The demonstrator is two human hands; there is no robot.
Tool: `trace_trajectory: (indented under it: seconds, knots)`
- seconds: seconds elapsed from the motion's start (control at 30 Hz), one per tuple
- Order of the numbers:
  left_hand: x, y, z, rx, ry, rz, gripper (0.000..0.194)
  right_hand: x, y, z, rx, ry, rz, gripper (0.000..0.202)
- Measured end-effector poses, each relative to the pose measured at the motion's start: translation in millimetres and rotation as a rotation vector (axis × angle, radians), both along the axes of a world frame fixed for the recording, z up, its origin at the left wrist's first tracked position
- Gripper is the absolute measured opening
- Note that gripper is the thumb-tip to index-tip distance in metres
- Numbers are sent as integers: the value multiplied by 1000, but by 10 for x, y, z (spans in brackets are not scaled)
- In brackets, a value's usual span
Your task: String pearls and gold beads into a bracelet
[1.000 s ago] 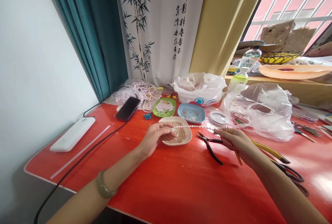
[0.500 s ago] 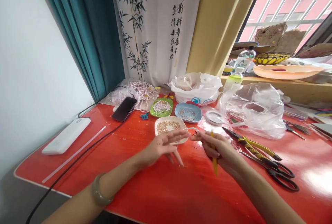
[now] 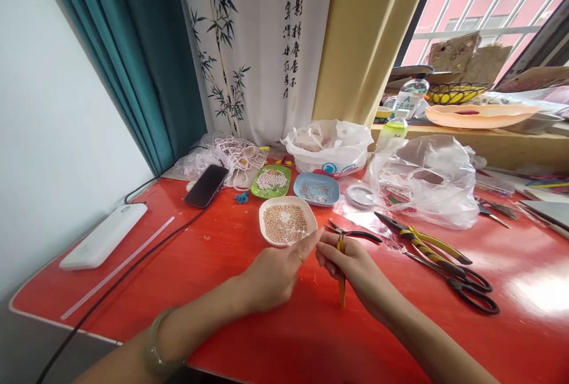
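My left hand point(image 3: 278, 271) is closed, its index finger pointing toward my right fingertips, just in front of the cream dish point(image 3: 265, 233) of gold beads point(image 3: 278, 221). What it pinches, if anything, is too small to tell. My right hand point(image 3: 349, 256) is closed around a thin yellow tool point(image 3: 342, 289) that points down from the fingers. The fingertips of both hands meet or nearly meet. A faint clear strand lies near my left fingertips over the dish. Small pliers point(image 3: 355, 233) with dark handles lie just behind my right hand.
Behind are a green dish point(image 3: 258, 188) of pale beads, a blue dish point(image 3: 331, 189) and plastic bags point(image 3: 444, 194). Large pliers point(image 3: 427, 245) and black scissors point(image 3: 473, 295) lie right. A phone point(image 3: 207, 185), cable and white power bank point(image 3: 104, 236) are left.
My left fingers have gone from spread to closed. Both hands have come together, my right moving left with the yellow tool. The small pliers now show fully, and the view has shifted slightly.
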State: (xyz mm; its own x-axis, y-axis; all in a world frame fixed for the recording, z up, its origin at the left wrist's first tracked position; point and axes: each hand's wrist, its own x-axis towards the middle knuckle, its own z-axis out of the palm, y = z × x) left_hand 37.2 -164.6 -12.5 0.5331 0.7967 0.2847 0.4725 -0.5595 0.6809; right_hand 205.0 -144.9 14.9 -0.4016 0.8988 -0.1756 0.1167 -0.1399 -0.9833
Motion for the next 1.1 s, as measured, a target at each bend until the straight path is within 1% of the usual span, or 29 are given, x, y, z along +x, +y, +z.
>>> trace_trajectory:
  seconds: [0.07,0.17,0.23,0.37,0.43,0.53,0.63,0.77,0.93,1.03,1.1]
  knots:
    - [-15,4,-18,72,6,38,70,3,1,21,18,-30,25,28]
    - [-40,7,-40,155,-94,102,49,19,-7,74,9,-43,92,33]
    - [-52,9,-46,187,-153,150,40,25,-19,103,12,-52,118,34]
    - [-52,19,-4,214,-179,253,26,25,-29,109,25,-80,148,34]
    - [-44,26,32,257,-170,283,20,27,-24,103,12,-89,157,33]
    - [-32,39,66,298,-185,272,16,36,-13,101,-11,-60,156,31]
    - [-29,48,67,256,-199,235,16,44,-1,95,-36,11,139,31]
    - [-28,48,58,239,-202,235,16,56,24,61,-94,88,118,29]
    - [-12,32,80,243,-246,232,13,96,50,40,-99,99,140,28]
    - [-4,25,106,173,-301,258,11,112,54,64,-79,86,158,28]
    - [2,23,125,52,-356,251,12,115,51,88,-58,71,178,29]
